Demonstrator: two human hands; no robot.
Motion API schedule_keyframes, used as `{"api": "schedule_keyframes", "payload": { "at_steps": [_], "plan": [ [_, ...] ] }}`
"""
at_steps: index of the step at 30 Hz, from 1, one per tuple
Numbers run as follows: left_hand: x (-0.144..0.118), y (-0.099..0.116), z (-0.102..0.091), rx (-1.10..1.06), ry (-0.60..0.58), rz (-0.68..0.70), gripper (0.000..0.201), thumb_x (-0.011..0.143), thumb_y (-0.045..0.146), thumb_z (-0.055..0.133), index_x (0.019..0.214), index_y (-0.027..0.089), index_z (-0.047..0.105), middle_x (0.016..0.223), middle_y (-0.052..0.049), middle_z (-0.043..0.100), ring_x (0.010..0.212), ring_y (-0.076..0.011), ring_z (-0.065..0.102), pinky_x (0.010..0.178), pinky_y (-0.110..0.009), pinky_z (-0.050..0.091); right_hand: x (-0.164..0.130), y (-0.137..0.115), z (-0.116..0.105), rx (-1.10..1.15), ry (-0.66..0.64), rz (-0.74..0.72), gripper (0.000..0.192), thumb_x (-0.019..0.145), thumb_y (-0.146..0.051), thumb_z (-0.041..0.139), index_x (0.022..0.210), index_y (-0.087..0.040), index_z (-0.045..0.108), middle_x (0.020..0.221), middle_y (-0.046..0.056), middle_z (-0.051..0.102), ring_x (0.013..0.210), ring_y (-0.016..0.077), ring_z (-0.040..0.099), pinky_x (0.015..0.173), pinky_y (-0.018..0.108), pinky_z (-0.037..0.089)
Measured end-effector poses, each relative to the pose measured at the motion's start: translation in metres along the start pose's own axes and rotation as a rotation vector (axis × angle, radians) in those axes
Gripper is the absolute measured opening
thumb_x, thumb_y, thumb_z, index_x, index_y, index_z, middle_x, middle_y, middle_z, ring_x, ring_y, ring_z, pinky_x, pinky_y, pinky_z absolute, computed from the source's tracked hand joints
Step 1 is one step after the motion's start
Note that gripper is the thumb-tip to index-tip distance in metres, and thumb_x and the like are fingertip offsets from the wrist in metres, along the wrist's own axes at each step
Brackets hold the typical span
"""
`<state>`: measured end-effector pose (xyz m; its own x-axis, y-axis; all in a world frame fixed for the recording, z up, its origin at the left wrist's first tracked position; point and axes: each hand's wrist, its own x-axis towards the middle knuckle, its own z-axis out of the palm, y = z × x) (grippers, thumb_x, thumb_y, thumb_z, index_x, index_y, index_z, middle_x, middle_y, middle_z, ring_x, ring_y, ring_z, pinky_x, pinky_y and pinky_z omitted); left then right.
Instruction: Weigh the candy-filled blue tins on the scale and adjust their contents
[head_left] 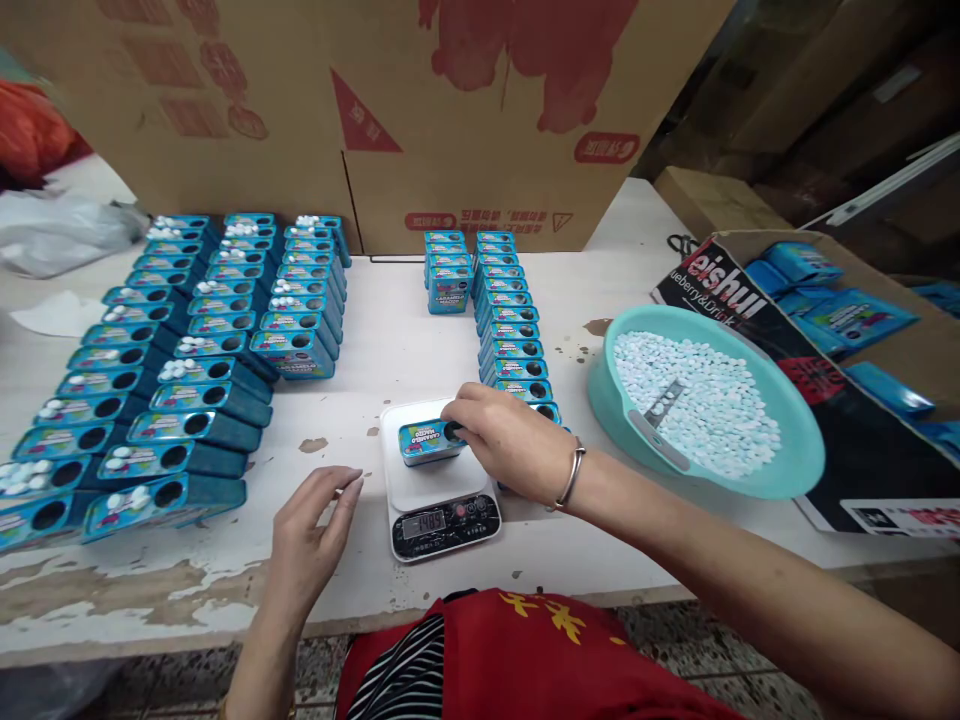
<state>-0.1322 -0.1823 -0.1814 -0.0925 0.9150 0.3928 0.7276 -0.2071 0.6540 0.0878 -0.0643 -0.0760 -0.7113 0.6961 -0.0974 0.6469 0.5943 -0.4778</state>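
Observation:
A small blue candy tin [429, 441] with "CARAMELO" lettering rests on a white kitchen scale [405, 490], whose digital display is lit. The fingers of my right hand [510, 440] are pinched together at the dark hole in the tin's right end; whatever they hold is hidden. Left of the scale, my left hand [315, 530] hovers over the table, fingers loosely apart and nothing in them. To the right stands a turquoise basin [615, 400] full of small pale candies [697, 400], with a flat metal strip [664, 403] lying on them.
Long rows of blue tins [199, 425] stand at the left, several with white candies on top. Another tin row [514, 330] is beyond my right hand. A large cardboard box [465, 170] backs the table [352, 350]. An open carton [750, 320] at right holds blue packs.

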Motion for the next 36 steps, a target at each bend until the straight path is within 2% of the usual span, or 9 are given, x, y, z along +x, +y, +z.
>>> {"api": "schedule_keyframes", "payload": {
  "at_steps": [5,8,10,14,20,25,28,31,36],
  "plan": [
    [0.0,0.001,0.0,-0.003,0.0,-0.02,0.011,0.088,0.024,0.055,0.091,0.017,0.064,0.087,-0.006,0.066,0.082,-0.0154,0.061,0.076,-0.028,0.049,0.001,0.003,0.002,0.293,0.163,0.006,0.016,0.084,-0.008,0.05,0.084,-0.017,0.064,0.082,0.004,0.062,0.077,0.0138,0.057,0.068,0.027,0.046],
    [-0.001,-0.001,-0.001,0.002,-0.002,-0.049,0.012,0.088,0.024,0.055,0.091,0.017,0.064,0.087,-0.006,0.066,0.081,-0.015,0.061,0.075,-0.028,0.049,-0.005,0.013,-0.003,0.773,0.194,0.142,0.006,0.085,-0.021,0.057,0.084,-0.017,0.062,0.07,0.0,0.062,0.063,0.0119,0.059,0.056,0.025,0.048],
    [-0.002,-0.001,-0.002,0.006,-0.004,-0.055,0.012,0.088,0.023,0.055,0.092,0.017,0.064,0.087,-0.005,0.065,0.081,-0.0144,0.06,0.074,-0.027,0.048,-0.013,0.023,-0.006,1.062,0.19,0.271,0.016,0.083,-0.033,0.061,0.082,-0.017,0.06,0.068,0.0,0.063,0.054,0.0097,0.058,0.047,0.022,0.047],
    [0.001,0.0,-0.003,0.017,-0.012,-0.051,0.011,0.088,0.022,0.055,0.091,0.017,0.064,0.088,-0.005,0.065,0.081,-0.0141,0.06,0.073,-0.027,0.048,-0.031,0.042,-0.004,1.28,0.224,0.441,0.027,0.075,-0.04,0.071,0.081,-0.014,0.063,0.083,0.005,0.069,0.065,0.0106,0.065,0.054,0.021,0.052],
    [0.008,0.004,-0.001,0.036,-0.009,-0.03,0.01,0.088,0.022,0.056,0.089,0.017,0.065,0.086,-0.004,0.065,0.079,-0.0137,0.059,0.073,-0.026,0.047,-0.047,0.047,0.002,1.201,0.242,0.427,0.028,0.071,-0.036,0.073,0.086,-0.014,0.065,0.085,0.006,0.07,0.08,0.0173,0.07,0.068,0.029,0.058],
    [0.009,0.008,0.0,0.036,-0.023,-0.02,0.01,0.088,0.022,0.056,0.09,0.017,0.065,0.085,-0.004,0.065,0.078,-0.0136,0.059,0.073,-0.027,0.047,-0.035,0.032,0.007,1.086,0.295,0.266,0.024,0.078,-0.033,0.065,0.094,-0.015,0.064,0.076,0.002,0.068,0.057,0.0116,0.064,0.047,0.024,0.05],
    [0.009,0.01,-0.001,0.038,-0.017,-0.013,0.01,0.088,0.022,0.056,0.091,0.017,0.064,0.086,-0.004,0.065,0.078,-0.0137,0.059,0.072,-0.027,0.047,-0.022,0.021,0.015,0.956,0.286,0.185,0.02,0.082,-0.026,0.06,0.099,-0.016,0.065,0.078,0.001,0.069,0.048,0.007,0.057,0.048,0.023,0.048],
    [0.008,0.01,-0.002,0.042,-0.025,-0.017,0.011,0.088,0.023,0.056,0.091,0.018,0.064,0.087,-0.005,0.065,0.078,-0.014,0.059,0.072,-0.027,0.047,-0.017,0.017,0.019,0.818,0.288,0.158,0.026,0.083,-0.023,0.058,0.108,-0.018,0.065,0.096,0.004,0.071,0.048,0.0054,0.054,0.053,0.025,0.049],
    [0.016,0.017,0.004,0.018,-0.045,-0.003,0.024,0.086,0.03,0.06,0.108,0.02,0.06,0.096,-0.006,0.064,0.085,-0.0171,0.06,0.071,-0.03,0.049,-0.039,0.037,0.004,0.768,0.508,0.224,0.026,0.084,-0.03,0.058,0.106,-0.018,0.065,0.098,0.005,0.069,0.052,0.0071,0.054,0.053,0.026,0.049]
  ]
}}
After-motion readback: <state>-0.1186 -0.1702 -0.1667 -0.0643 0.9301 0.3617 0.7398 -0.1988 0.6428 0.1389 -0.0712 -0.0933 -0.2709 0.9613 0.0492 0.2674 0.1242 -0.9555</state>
